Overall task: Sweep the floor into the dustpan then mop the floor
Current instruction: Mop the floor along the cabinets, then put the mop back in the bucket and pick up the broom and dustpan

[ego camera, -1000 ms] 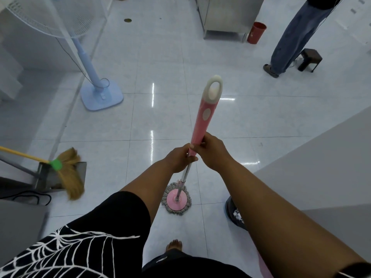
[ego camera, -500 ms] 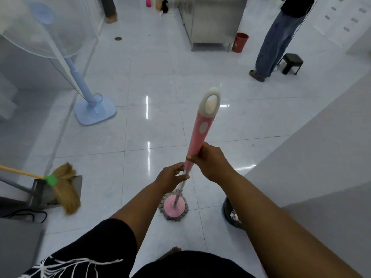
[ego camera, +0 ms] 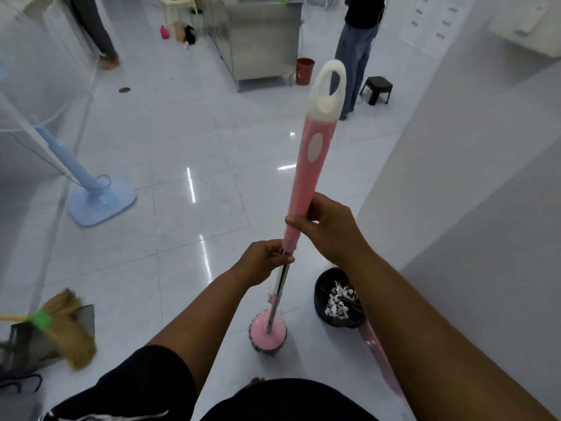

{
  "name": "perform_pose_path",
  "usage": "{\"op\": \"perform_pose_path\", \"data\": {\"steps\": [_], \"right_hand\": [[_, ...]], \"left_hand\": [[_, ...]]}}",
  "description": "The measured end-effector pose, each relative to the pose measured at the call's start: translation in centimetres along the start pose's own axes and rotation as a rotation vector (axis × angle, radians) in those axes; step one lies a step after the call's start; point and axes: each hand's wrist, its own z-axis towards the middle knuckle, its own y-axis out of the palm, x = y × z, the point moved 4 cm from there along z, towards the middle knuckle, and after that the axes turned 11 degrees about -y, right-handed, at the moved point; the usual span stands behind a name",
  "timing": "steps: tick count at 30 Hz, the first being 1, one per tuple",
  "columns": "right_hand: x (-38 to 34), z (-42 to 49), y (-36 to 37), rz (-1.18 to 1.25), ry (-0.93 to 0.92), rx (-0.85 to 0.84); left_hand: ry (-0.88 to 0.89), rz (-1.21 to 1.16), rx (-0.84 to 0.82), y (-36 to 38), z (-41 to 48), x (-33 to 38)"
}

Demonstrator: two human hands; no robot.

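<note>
A pink mop [ego camera: 312,153] with a white loop at its top stands nearly upright before me. My right hand [ego camera: 329,227] grips the bottom of its pink grip. Just below, my left hand [ego camera: 262,262] holds the metal shaft. The round pink mop head [ego camera: 268,334] rests on the white tiled floor [ego camera: 170,183] close to my feet. At the left edge a straw broom [ego camera: 65,328] with a yellow stick leans on a grey metal dustpan [ego camera: 36,344].
A black bin [ego camera: 338,299] with paper scraps sits right of the mop head, against a grey wall [ego camera: 455,208]. A blue fan's base [ego camera: 101,200] stands on the left. Further back are a steel cabinet [ego camera: 261,38], a red bucket [ego camera: 305,71], a black stool [ego camera: 376,89] and a standing person [ego camera: 358,50].
My view has tilted up and the mop now stands more upright, its head drawn closer to my feet. My left hand has slid lower onto the metal shaft, apart from my right.
</note>
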Motion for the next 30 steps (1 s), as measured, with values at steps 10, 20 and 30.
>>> {"op": "perform_pose_path", "data": {"steps": [10,20,30], "right_hand": [[4.4,-10.4,-10.3,-0.079,0.181,0.126],[5.4,-20.2,-19.8,-0.081,0.234,0.288],[5.0,-27.7,-30.2,-0.108,0.238,0.46]], "left_hand": [[0.197,0.125,-0.192,12.1,-3.2,9.6],[0.197,0.186,-0.411,24.1,-6.1,13.3],[0.274,0.045,-0.508,34.8,-8.7,19.5]]}}
